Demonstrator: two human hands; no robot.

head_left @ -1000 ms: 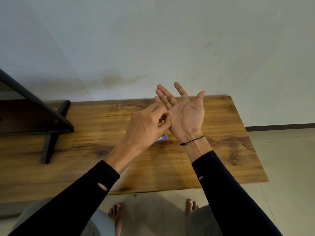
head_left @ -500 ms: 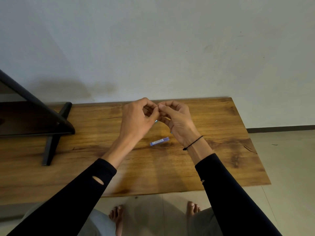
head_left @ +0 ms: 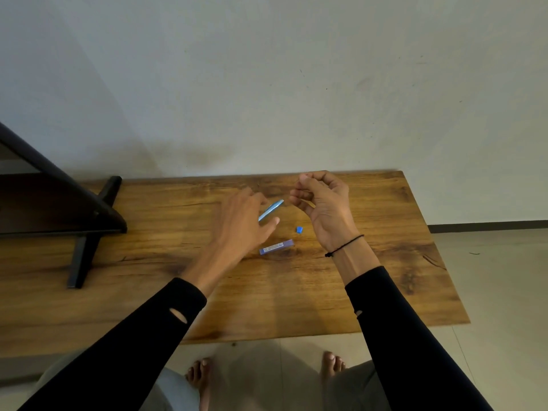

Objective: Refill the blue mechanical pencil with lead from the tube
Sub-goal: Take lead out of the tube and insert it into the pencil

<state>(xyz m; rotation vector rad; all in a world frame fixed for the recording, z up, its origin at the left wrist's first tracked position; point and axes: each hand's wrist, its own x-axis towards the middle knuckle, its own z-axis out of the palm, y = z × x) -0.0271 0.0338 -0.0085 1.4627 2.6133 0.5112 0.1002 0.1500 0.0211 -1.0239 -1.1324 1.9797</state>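
The blue mechanical pencil [head_left: 272,209] lies slanted on the wooden table [head_left: 385,262], its lower end hidden behind my left hand [head_left: 241,225]. That hand is blurred and spread, thumb below the pencil and fingers above it; I cannot tell if it touches the pencil. My right hand [head_left: 324,203] hovers to the right of the pencil's tip with thumb and fingertips pinched together; anything thin between them is too small to see. The violet lead tube [head_left: 276,247] lies flat nearer to me. A small blue cap [head_left: 299,229] rests between the tube and my right wrist.
A black frame with a foot [head_left: 89,232] stands on the table's left part. A pale wall runs right behind the table. My bare feet [head_left: 201,378] are on the tiled floor below the front edge.
My hands, joined above the table half a second ago, have parted. The left hand swept down toward the pencil. The right hand stayed raised, pinched. The blue cap has come into view.
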